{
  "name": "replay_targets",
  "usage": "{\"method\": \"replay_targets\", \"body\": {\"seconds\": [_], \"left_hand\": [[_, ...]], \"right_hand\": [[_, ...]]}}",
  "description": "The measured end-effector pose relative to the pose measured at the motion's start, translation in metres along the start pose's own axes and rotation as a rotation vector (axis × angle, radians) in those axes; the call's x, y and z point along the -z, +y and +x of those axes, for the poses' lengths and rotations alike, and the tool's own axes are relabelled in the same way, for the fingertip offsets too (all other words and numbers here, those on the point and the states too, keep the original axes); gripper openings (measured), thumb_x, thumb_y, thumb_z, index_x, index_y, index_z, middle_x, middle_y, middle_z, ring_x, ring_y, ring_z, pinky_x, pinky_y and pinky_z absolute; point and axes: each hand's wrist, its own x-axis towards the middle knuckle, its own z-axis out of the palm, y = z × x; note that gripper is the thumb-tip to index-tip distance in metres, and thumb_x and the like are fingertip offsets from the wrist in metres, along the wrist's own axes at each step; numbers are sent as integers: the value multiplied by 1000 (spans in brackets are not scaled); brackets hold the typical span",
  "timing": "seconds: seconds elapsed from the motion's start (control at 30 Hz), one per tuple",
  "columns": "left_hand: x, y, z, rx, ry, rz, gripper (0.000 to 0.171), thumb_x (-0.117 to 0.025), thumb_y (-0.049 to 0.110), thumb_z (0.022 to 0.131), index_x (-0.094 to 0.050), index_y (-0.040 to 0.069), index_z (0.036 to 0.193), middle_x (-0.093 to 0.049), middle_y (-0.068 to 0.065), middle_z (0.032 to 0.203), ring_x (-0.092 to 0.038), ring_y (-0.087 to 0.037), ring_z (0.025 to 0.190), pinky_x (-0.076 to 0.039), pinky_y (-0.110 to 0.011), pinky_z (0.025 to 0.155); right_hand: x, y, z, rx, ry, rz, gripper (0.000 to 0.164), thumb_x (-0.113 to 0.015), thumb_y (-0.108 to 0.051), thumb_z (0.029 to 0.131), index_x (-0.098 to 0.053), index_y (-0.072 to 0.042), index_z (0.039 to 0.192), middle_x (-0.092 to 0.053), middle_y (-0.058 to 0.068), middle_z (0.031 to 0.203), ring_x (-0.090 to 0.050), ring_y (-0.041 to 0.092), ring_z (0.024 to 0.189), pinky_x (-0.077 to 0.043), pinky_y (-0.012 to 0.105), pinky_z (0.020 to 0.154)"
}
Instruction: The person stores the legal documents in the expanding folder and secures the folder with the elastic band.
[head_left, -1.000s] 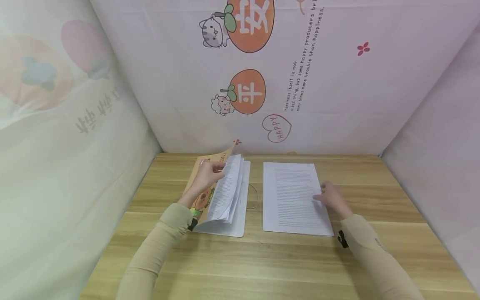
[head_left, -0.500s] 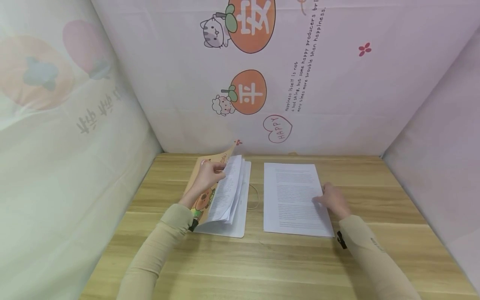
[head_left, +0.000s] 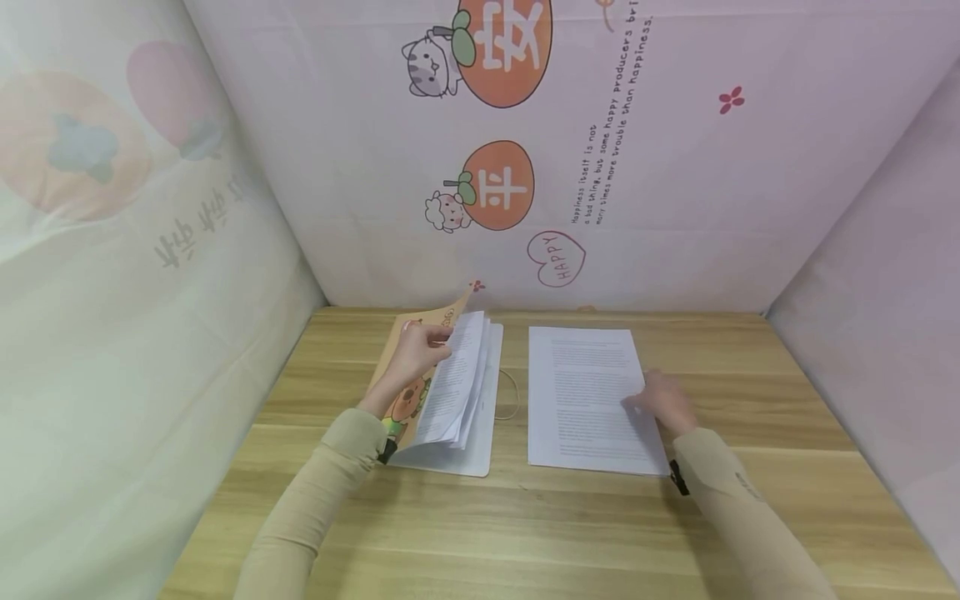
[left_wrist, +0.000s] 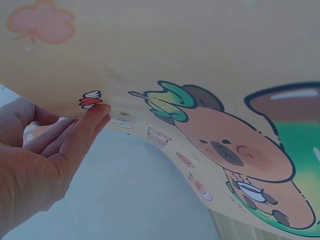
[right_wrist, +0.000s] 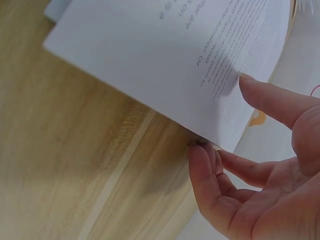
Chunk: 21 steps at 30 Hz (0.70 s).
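Observation:
An orange folder with a cartoon capybara on it lies at the left of the table, partly open. My left hand pinches the edge of its raised cover between thumb and fingers. Inside, several printed pages fan up over the white back cover. To the right lies a stack of printed sheets. At its right edge is my right hand, the thumb over the top sheet and the fingers bent at the edge. Thumb and fingers stand apart; whether they press the paper is unclear.
A thin elastic loop sticks out from the folder's right side. The wooden table meets a printed cloth wall at the back. Cloth walls also stand left and right.
My right hand has shifted slightly left, with the thumb a little farther over the sheets. The left hand and the raised folder cover look the same.

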Motion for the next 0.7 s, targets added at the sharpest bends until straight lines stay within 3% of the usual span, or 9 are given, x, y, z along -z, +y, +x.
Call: {"method": "replay_targets", "body": {"seconds": [0.7], "left_hand": [[-1, 0, 0, 10, 2, 13, 42, -59, 3, 86, -63, -3, 128, -68, -21, 127, -70, -34, 109, -60, -37, 88]], "right_hand": [[2, -1, 0, 5, -54, 117, 72, -73, -14, 80, -42, 16, 137, -50, 39, 133, -56, 51, 114, -49, 59, 93]]}}
